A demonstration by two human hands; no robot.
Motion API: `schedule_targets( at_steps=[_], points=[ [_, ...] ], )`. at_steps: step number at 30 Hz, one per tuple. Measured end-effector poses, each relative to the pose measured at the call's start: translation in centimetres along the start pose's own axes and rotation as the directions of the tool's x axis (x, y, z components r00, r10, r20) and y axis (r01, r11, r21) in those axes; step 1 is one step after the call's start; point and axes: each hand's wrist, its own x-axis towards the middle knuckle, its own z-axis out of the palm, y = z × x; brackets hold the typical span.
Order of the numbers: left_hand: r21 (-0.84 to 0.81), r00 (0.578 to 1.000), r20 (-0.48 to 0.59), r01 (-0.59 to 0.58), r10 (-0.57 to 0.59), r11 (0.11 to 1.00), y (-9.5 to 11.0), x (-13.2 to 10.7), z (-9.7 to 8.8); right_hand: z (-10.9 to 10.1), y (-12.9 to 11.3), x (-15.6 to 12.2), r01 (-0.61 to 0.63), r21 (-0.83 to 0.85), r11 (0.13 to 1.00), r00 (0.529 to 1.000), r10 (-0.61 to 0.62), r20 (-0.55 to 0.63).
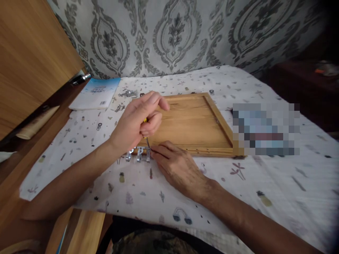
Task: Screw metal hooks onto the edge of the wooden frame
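Observation:
My left hand is closed around a screwdriver; a bit of yellow handle and the metal shaft show below the fist. The shaft points down at the near edge of a framed wooden board, which lies flat. Along that edge sit several small silver metal hooks. My right hand rests low against the same edge, its fingers together and its fingertips at the rightmost hook, beside the screwdriver tip. Whether a screw is under the tip is too small to tell.
Behind my left hand lie a heap of loose metal hooks and some small screws. A blue and white booklet lies at the back left. To the right is a blurred-out object. A patterned cloth covers the table.

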Motion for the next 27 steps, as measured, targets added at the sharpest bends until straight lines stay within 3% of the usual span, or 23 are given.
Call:
schedule_targets(
  at_steps=[6, 8, 12, 14, 18, 21, 24, 27],
  points=[
    [0.007, 0.962, -0.264, -0.075, 0.074, 0.997, -0.4, -0.4, 0.7, 0.0, 0.0, 0.0, 0.010, 0.015, 1.000, 1.000, -0.010, -0.009],
    [-0.024, 0.966, -0.246, -0.086, 0.078, 0.996, -0.4, -0.4, 0.7, 0.1, 0.0, 0.0, 0.007, 0.017, 1.000, 1.000, -0.007, -0.013],
    [-0.052, 0.999, 0.026, -0.019, 0.021, 0.998, -0.3, -0.1, 0.0, 0.0, 0.0, -0.1, -0.001, 0.010, 1.000, 1.000, 0.001, 0.004],
    [-0.026, 0.996, 0.093, 0.003, -0.001, 1.000, -0.3, 0.0, -0.4, 0.0, 0.0, -0.1, -0.001, 0.004, 1.000, 1.000, 0.001, 0.007],
    [0.113, 0.993, -0.090, -0.061, 0.072, 0.992, -0.3, -0.2, -0.2, 0.0, 0.0, -0.1, 0.009, 0.002, 1.000, 1.000, -0.009, -0.021],
    [0.088, 0.968, -0.236, -0.065, 0.085, 0.994, -0.2, -0.6, 0.4, 0.0, 0.0, 0.0, 0.003, 0.001, 1.000, 1.000, -0.003, -0.021],
    [0.002, 0.968, -0.248, -0.040, 0.039, 0.999, 0.0, -0.6, 0.9, -0.1, 0.0, 0.1, 0.006, 0.002, 1.000, 1.000, -0.006, -0.020],
    [-0.048, 0.986, -0.166, -0.018, 0.009, 0.999, 0.1, -0.3, 0.9, -0.1, -0.1, 0.1, 0.007, -0.002, 1.000, 1.000, -0.007, -0.011]
  ],
)
